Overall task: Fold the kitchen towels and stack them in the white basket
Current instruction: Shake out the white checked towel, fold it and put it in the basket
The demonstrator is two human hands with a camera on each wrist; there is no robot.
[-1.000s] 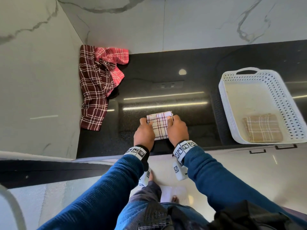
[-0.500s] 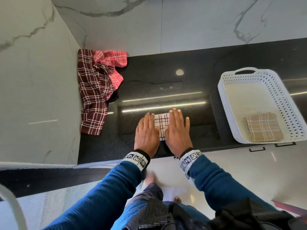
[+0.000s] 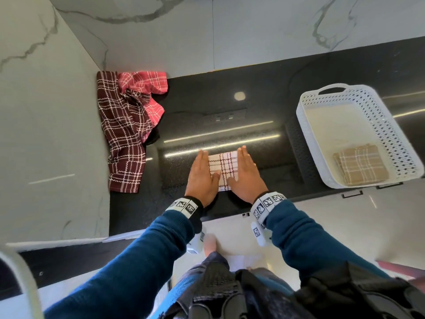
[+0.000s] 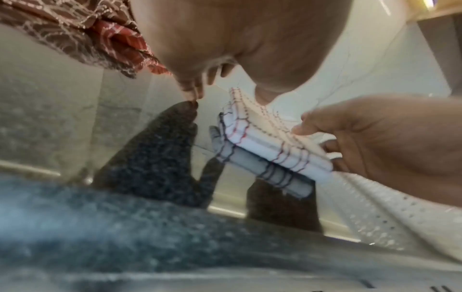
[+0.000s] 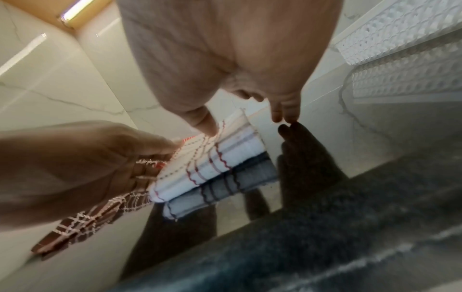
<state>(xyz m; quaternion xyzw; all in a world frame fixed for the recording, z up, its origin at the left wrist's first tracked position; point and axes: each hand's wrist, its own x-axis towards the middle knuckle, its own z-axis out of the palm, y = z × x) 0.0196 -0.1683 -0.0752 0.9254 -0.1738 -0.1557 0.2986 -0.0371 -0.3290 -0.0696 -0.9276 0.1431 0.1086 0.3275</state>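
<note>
From the head view, the person's left hand point(image 3: 202, 178) and right hand point(image 3: 246, 176) are flanking a folded white kitchen towel with red and grey checks point(image 3: 223, 169) that is lying on the glossy black stone surface point(image 3: 230, 125). Both hands are lying with straight fingers along the towel's sides and thumbs resting on top. The white perforated plastic basket point(image 3: 309, 143) is sitting well to the right, holding a folded beige checked towel point(image 3: 361, 166) in its near corner. A dark maroon checked towel point(image 3: 124, 134) and a crumpled red checked towel point(image 3: 147, 88) are lying at the left wall.

In the left wrist view, the left hand's fingers point(image 4: 190, 92) are touching the surface beside the towel, its thumb pressing the top.

In the right wrist view, the right hand's thumb is pressing the towel's top, its fingers point(image 5: 285, 110) reaching the surface.
</note>
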